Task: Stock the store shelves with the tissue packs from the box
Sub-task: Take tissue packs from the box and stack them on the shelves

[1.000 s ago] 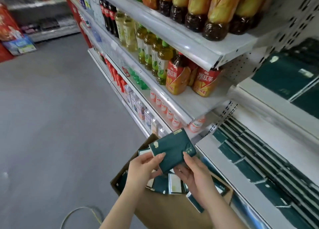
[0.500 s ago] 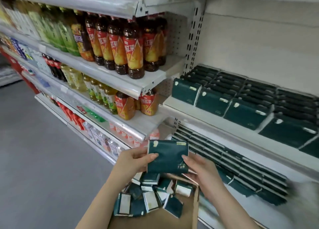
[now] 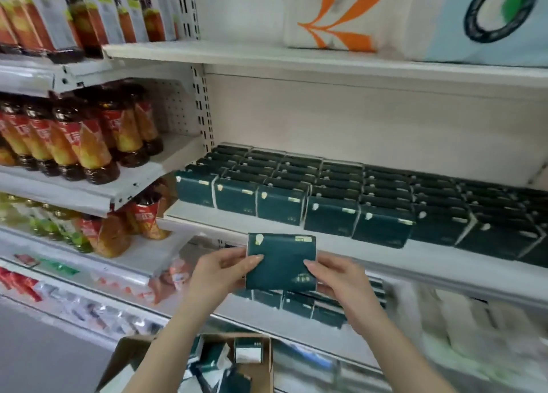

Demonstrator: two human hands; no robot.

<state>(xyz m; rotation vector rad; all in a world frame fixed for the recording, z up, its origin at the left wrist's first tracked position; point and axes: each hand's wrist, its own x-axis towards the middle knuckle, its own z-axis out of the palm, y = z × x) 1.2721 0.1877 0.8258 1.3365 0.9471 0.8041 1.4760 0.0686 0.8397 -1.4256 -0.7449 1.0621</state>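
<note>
Head view shows both hands, left hand (image 3: 219,271) and right hand (image 3: 341,277), pinching one tissue pack (image 3: 281,262) by its short ends, long axis level, just below and in front of the shelf (image 3: 341,241) row of packs (image 3: 296,197), with the box (image 3: 261,363) underneath.

One wide-angle view from head height, close to a white store shelf (image 3: 415,262), facing it nearly straight on and tilted slightly down, with a cardboard box (image 3: 130,357) at the bottom edge.

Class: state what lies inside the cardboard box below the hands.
Loose dark green tissue packs lie jumbled inside the cardboard box. The left forearm covers part, and the box's bottom is hidden.
</note>
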